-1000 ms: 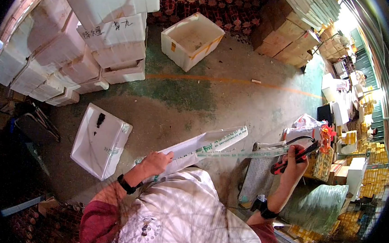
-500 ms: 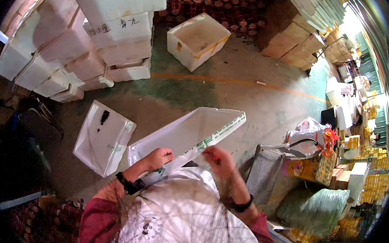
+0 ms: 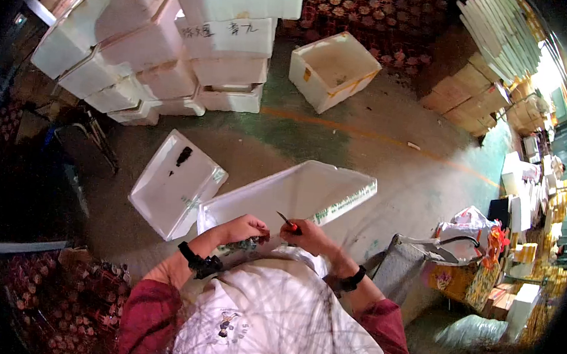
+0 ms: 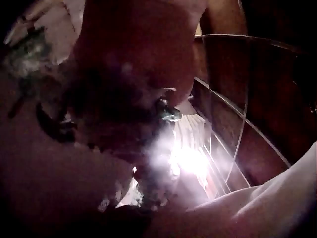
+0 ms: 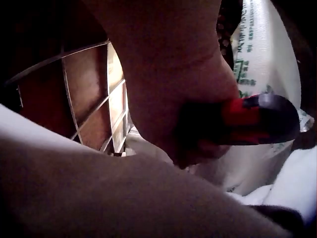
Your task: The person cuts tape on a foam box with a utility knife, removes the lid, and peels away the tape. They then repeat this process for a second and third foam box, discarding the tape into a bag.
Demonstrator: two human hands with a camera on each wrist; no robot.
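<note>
"Where is the foam box?"

"A white foam box (image 3: pixel 262 198) sits near the center of the frame, just in front of a white shirt (image 3: pixel 274 308), printed tape (image 3: pixel 344 204) along its right wall. The right hand (image 3: pixel 315 238) grips a red-and-black knife (image 3: pixel 291 227), blade bared; the left hand (image 3: pixel 240 228) curls its fingers at the near rim."

"How would it handle?"

"Light and stiff, I judge, but brittle: thin rims could chip under a pinch. Best held by two opposite walls, palms flat; the taped side may feel slicker."

"And what can't we make out?"

"Whether the left fingers pinch anything; I cannot tell. Crumpled tape (image 3: pixel 246 244) lies beneath them, its end hidden. The hands cover part of the near rim, and shadow and glare swallow most of the left wrist view."
</note>
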